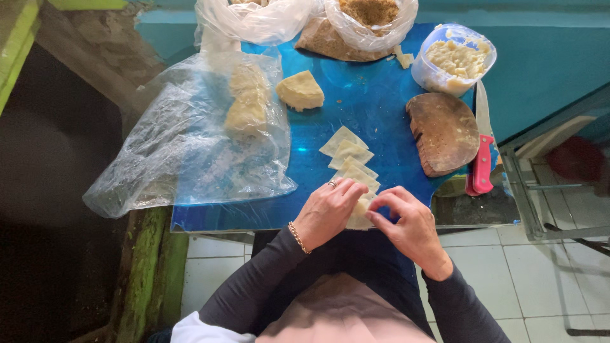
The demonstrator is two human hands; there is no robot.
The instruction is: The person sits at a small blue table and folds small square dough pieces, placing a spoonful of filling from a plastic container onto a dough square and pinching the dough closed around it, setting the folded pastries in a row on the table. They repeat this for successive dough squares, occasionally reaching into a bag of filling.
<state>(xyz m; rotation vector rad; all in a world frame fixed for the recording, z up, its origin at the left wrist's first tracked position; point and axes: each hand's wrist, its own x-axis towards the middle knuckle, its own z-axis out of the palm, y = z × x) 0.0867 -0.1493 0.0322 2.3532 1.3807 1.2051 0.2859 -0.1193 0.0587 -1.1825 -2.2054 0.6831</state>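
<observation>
1. We look down at our two hands, which meet at the near edge of a blue table (381, 114), close to our body so the fine work sits right under our eyes

2. Our left hand (327, 213), with a ring and a gold bracelet, curls over a pale dough piece (359, 215); its fingers press down on the piece and hold it steady against the table

3. Our right hand (406, 222) pinches the same piece from the other side, thumb and fingers closed on its edge, so both hands grip it between them

4. Just beyond our fingertips a row of flat dough squares (348, 154) lies overlapping, within easy reach of either hand

5. Farther beyond our left hand sits a wedge of dough (300, 91), and beside it more dough lumps lie under a clear plastic sheet (190, 146), likely covered to keep them from drying

6. Beyond our right hand rests a round wooden board (443, 132), with a pink-handled knife (481, 155) at its outer side, set apart from the working spot

7. Farthest from our right hand stands a clear tub of crumbly pale filling (454, 58); a bag of brown crumbs (362, 25) sits at the far edge, open at the top for scooping
</observation>
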